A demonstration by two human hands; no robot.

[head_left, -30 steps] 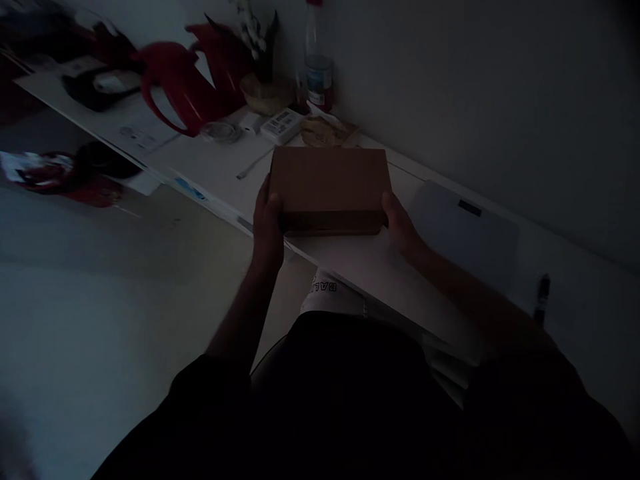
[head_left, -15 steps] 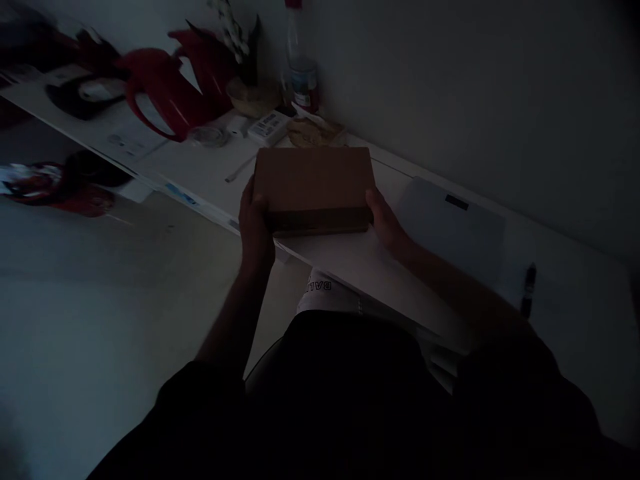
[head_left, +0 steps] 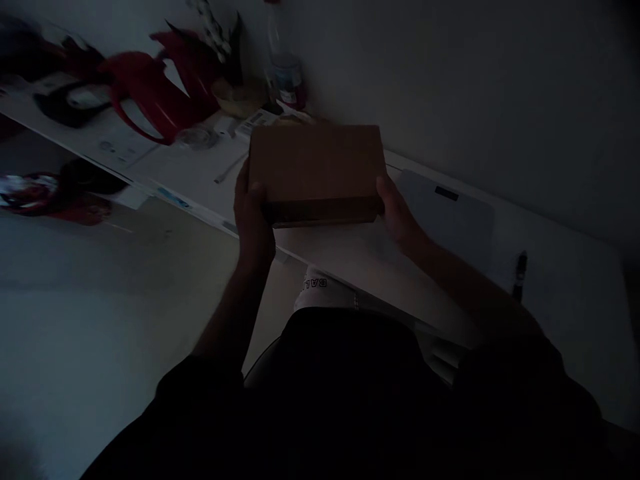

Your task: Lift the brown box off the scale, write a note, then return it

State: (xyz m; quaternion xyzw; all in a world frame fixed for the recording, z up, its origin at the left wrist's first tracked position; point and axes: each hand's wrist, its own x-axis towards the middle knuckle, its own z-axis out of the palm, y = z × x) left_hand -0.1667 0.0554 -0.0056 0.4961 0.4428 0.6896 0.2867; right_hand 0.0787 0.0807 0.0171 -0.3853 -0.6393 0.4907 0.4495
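A brown cardboard box (head_left: 317,162) is held between both hands over the white table (head_left: 330,257). My left hand (head_left: 253,217) grips its left side, with the thumb at the near left edge and the other fingers partly hidden behind it. On the right side my right hand (head_left: 397,213) is closed against the box, thumb near its front corner; the remaining fingers are hidden. The box's lid looks closed, and its underside cannot be seen.
Two red jugs (head_left: 155,93) stand at the back left, near a plant bowl (head_left: 239,100) and a plastic bottle (head_left: 287,77). A white cable (head_left: 230,170) lies left of the box. To the right are a flat grey panel (head_left: 445,220) and a black pen (head_left: 520,275).
The box appears larger and slightly higher in view, and covers more of the things behind it. Both hands have stayed on it. The background has shifted a little to the left.
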